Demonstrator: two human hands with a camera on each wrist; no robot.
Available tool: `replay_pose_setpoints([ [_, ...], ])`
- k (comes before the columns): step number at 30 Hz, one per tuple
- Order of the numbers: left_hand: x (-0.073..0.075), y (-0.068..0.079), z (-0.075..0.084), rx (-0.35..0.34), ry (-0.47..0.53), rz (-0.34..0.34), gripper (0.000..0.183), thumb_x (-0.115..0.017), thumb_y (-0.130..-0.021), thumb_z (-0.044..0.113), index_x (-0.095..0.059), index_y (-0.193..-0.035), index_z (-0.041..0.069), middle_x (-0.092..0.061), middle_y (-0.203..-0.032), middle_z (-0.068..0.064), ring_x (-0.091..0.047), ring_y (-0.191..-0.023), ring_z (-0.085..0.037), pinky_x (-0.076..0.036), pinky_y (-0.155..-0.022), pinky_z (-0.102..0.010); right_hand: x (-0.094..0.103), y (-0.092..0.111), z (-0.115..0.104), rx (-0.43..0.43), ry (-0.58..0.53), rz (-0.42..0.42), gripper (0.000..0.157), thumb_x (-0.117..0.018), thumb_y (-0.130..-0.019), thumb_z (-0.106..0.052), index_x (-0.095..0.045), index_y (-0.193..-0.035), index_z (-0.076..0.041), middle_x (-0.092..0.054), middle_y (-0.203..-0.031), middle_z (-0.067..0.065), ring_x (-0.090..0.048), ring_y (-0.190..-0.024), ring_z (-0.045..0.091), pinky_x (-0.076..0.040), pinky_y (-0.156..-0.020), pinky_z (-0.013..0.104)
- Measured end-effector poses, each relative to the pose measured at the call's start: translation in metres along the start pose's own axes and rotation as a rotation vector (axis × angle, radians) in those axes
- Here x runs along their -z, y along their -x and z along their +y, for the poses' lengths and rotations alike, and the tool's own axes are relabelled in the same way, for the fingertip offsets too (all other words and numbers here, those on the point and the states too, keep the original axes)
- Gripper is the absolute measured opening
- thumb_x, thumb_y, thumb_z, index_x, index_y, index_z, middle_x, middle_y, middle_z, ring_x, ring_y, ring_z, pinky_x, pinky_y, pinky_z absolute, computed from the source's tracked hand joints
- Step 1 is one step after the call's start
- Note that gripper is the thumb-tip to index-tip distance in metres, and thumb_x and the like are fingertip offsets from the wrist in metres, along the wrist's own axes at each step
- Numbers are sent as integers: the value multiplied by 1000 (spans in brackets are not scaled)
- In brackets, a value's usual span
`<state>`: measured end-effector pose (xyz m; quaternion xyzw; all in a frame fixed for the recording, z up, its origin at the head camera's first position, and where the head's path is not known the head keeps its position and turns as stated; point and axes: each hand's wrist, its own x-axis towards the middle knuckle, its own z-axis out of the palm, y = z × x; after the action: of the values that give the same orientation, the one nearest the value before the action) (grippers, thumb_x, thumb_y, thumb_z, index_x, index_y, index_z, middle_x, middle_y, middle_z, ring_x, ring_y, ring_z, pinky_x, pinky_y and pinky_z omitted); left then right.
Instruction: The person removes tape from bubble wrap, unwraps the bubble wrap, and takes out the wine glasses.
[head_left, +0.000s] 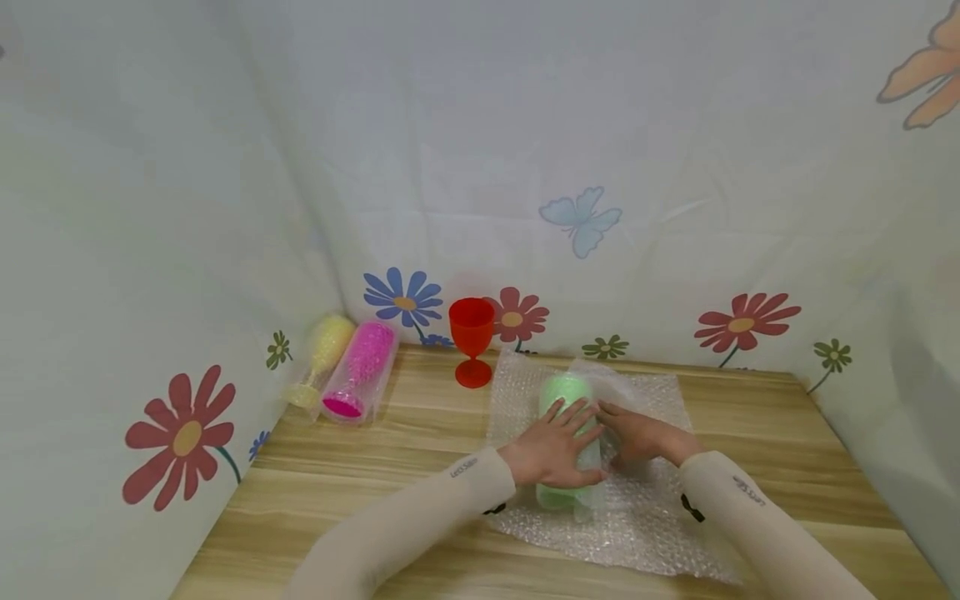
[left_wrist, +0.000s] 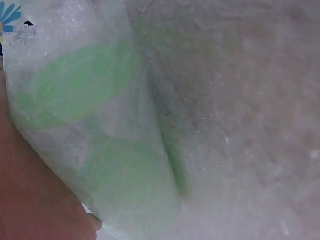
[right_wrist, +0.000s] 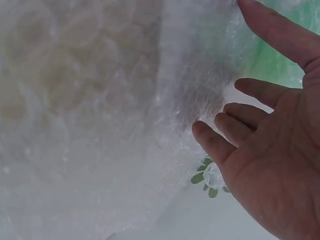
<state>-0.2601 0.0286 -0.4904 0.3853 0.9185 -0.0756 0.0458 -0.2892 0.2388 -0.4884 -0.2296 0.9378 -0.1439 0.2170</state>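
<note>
On a sheet of bubble wrap [head_left: 645,517] lies a green goblet [head_left: 567,389], seen blurred through a layer of the wrap. My left hand [head_left: 555,450] rests on top of it with spread fingers. Beside its right side is my right hand [head_left: 637,436], at the wrap's edge. In the right wrist view the right hand's fingers [right_wrist: 215,142] look loosely extended, with wrap near the tips. The left wrist view shows the goblet's round green end [left_wrist: 80,85] through the plastic, and part of the left hand [left_wrist: 40,185] along its side.
A red goblet [head_left: 472,333] stands upright at the back. Left of it, a wrapped pink goblet [head_left: 367,358] and a wrapped yellow goblet [head_left: 327,346] lie side by side against the flowered curtain [head_left: 450,167]. All are on a wood-grain table [head_left: 420,433].
</note>
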Motion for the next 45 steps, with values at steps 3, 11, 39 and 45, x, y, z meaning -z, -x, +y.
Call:
replay_pose_setpoints([
  [3,-3,1,-3,-5,9,10,78,-24,-94,74,-13,-158,32,0,-168,6,10,-154,-14,-1,-127,-42,0,0,0,9,-14,-10,98,-82,-79,-25,-25,-154,-1,-13,-163,24,-22,-146,48,-31,-111,64],
  [11,-11,4,-12,-14,48,42,74,-28,-96,68,-12,-158,31,1,-168,4,11,-154,-16,-1,-127,-43,0,-4,3,18,-13,-21,93,-82,-79,-25,-31,-152,0,-15,-162,25,-23,-146,48,-32,-111,63],
  [39,9,-11,-5,-15,82,52,75,-30,-97,67,-17,-158,27,-9,-167,3,-2,-155,-15,-3,-127,-43,-1,-5,2,-45,-102,12,103,-84,-75,-18,-21,-155,0,-18,-161,26,-24,-145,49,-29,-112,64],
  [45,-3,-9,-10,1,22,66,76,-28,-97,69,-18,-158,26,-11,-167,3,-2,-155,-15,-3,-127,-42,-3,-8,3,-49,-75,4,98,-85,-75,-20,-29,-152,2,-17,-161,26,-22,-146,49,-28,-114,63],
])
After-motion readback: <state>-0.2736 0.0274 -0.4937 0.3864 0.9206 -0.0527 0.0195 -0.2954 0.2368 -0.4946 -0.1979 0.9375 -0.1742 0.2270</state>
